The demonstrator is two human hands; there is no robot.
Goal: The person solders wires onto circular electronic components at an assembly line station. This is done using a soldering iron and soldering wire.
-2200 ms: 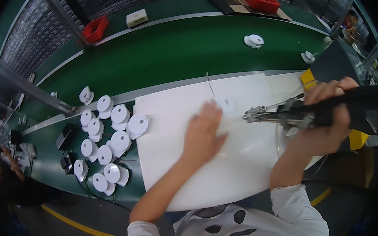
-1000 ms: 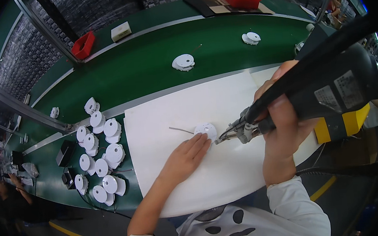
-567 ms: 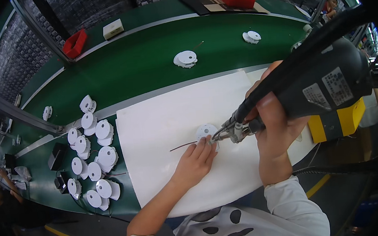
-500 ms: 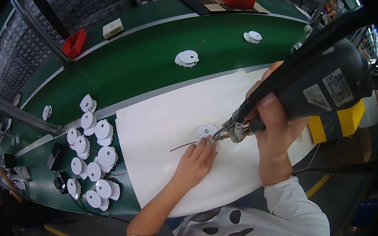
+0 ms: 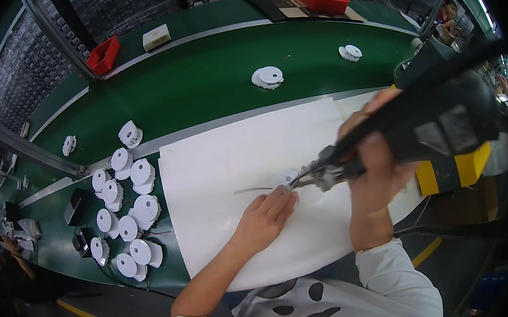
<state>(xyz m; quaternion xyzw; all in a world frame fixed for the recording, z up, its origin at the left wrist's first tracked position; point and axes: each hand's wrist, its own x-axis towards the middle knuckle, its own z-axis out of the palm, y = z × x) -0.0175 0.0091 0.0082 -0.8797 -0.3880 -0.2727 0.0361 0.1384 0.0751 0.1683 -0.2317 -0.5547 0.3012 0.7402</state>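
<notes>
On the white mat (image 5: 212,162) lies a small round white device (image 5: 285,177), partly covered by fingers and tool tip, with a thin wire (image 5: 248,190) trailing left. My left hand (image 5: 262,218) is closed on its near edge, pressing it against the mat. Gripped in my right hand (image 5: 379,171) is a black automatic-feed power screwdriver (image 5: 444,127), smeared by motion. It leans from the upper right, its metal nose (image 5: 322,176) reaching down to the device beside my left fingertips. Whether the nose touches the device I cannot tell.
Several similar white devices (image 5: 146,210) cluster at the left. On the green conveyor belt beyond the mat sit more, one white device (image 5: 268,77) among them. Red bins (image 5: 103,55) stand on the far ledge. A yellow and black box (image 5: 472,166) is at the right.
The belt has carried its white devices to the right. My left hand and the device have shifted slightly right. The screwdriver and my right hand have moved and now look blurred.
</notes>
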